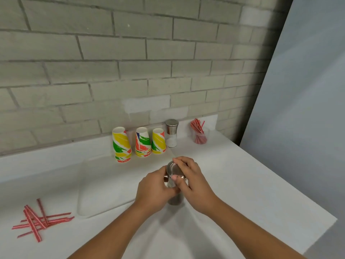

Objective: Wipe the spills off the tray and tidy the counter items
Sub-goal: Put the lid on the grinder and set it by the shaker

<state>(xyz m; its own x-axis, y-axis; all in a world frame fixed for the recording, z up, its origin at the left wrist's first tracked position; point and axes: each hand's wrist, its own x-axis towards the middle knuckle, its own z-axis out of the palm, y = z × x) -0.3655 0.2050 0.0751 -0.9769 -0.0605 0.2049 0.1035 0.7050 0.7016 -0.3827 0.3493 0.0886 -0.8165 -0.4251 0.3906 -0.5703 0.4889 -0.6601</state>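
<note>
A white tray [97,184] lies on the white counter [252,184], its right part hidden behind my hands. Over its right edge I hold a glass shaker with a steel cap [172,170] and dark contents at its base. My left hand [155,189] wraps the shaker's body. My right hand [192,182] grips its cap from above. A second shaker [171,133], holding white grains, stands by the wall. Loose red-striped straws [37,219] lie scattered at the front left.
Three stacks of upturned striped paper cups [140,142] line the back of the tray along the brick wall. A clear cup of red straws [200,134] stands at the back right. The counter ends at the right, with a pale wall beyond.
</note>
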